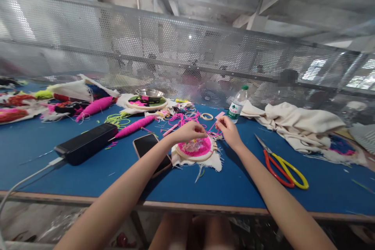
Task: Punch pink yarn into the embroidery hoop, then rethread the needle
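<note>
A round embroidery hoop (210,149) lies flat on the table in front of me. It stretches white cloth (216,163) with frayed edges, filled with bright pink stitching and a pale, multicoloured middle. My left hand (191,131) hovers over the hoop's far side, fingers curled together; whatever they hold is too small to make out. To the right of the hoop, my right hand (230,132) is raised with thumb and fingertips pinched. Pink yarn (187,118) lies in loose loops behind the hoop, with strands near the right fingertips. Just behind that hand is a small pink card (220,115).
Red-and-yellow-handled scissors (281,168) lie at right, before bunched cream cloth (301,121). A water bottle (236,105) stands behind. Left are a phone (145,145), a black power bank (88,142) with a cable, and a pink yarn bundle (134,127). A perforated metal screen (175,52) backs the table.
</note>
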`<state>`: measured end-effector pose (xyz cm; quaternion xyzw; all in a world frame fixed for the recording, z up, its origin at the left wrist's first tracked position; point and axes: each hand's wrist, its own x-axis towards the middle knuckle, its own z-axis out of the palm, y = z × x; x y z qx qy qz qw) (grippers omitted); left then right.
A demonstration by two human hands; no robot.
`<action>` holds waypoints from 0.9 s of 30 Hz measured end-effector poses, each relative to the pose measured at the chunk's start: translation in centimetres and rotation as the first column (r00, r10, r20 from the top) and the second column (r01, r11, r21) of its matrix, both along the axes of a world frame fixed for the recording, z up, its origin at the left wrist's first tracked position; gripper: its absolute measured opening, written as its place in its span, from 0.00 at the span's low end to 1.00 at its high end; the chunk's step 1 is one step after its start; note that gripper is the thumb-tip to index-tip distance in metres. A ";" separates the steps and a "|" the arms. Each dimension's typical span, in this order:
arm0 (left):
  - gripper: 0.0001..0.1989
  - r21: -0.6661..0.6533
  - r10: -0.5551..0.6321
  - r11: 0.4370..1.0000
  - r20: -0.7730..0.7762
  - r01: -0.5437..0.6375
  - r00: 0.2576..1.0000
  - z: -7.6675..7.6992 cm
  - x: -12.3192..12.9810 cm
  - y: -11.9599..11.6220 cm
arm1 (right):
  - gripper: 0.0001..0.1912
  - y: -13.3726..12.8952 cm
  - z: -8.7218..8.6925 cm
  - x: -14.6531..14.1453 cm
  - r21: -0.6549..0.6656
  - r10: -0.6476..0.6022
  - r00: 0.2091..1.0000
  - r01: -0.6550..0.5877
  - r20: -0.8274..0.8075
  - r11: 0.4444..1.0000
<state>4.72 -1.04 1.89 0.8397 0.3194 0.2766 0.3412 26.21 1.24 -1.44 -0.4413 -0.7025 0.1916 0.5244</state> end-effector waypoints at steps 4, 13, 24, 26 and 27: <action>0.11 -0.124 -0.093 0.987 0.081 0.103 0.992 0.0 -0.2 0.0 | 0.11 1.3 -0.2 1.6 0.005 -0.122 0.991 0.123 -0.061 0.992; 0.11 -0.196 -0.137 0.966 0.149 0.165 0.979 -0.1 -0.4 0.2 | 0.15 2.2 -0.4 3.3 0.002 -0.262 0.964 0.262 -0.054 0.965; 0.11 -0.220 -0.150 0.958 0.165 0.185 0.975 0.0 -0.6 0.3 | 0.09 3.0 -1.1 4.2 -0.007 -0.385 0.921 0.386 0.066 0.922; 0.11 -0.220 -0.154 0.957 0.165 0.189 0.974 0.0 -0.7 0.3 | 0.08 3.2 -1.3 4.2 -0.013 -0.394 0.915 0.396 0.088 0.918; 0.12 -0.219 -0.154 0.957 0.165 0.189 0.974 0.0 -0.7 0.3 | 0.08 3.2 -1.3 4.2 -0.016 -0.393 0.914 0.396 0.099 0.918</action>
